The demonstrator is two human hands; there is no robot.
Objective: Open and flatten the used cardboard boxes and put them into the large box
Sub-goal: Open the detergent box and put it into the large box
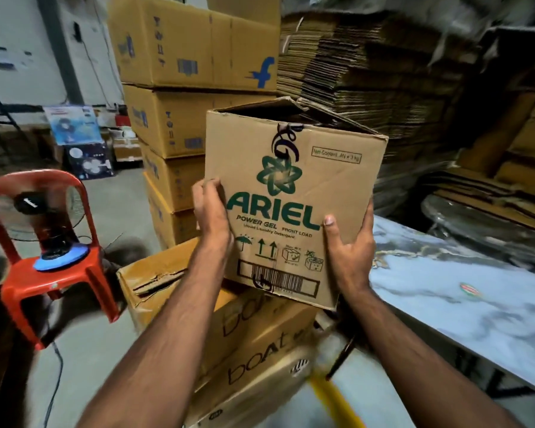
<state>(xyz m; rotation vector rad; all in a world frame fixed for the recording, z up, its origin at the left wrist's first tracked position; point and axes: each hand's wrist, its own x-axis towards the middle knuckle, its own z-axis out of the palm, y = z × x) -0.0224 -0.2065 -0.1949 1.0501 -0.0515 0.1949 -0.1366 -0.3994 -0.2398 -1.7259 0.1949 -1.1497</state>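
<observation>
Here, in a storeroom stacked with cartons, a person lifts a used Ariel detergent box clear of the pile, gripping it from either side; the left hand wraps round the box's left edge with fingers curled over the corner, while the right hand clasps the lower right corner, thumb pressed on the printed face and fingers hidden behind the far side. The box is upright and not yet collapsed, its top flaps apparently open, held above the boat-branded cartons lying on the floor; behind it rise stacked Flipkart cartons and, to the right, a tall pile of flattened cardboard sheets. A red plastic chair carrying a table fan stands to the left; a marble-patterned table top runs along the right. The step in hand looks to be the picking-up of one box, with opening and flattening yet to come; the next move likely calls for turning it to reach the bottom seam, freeing those flaps, then pressing opposite corners together. Which carton serves as the large box cannot be told.
</observation>
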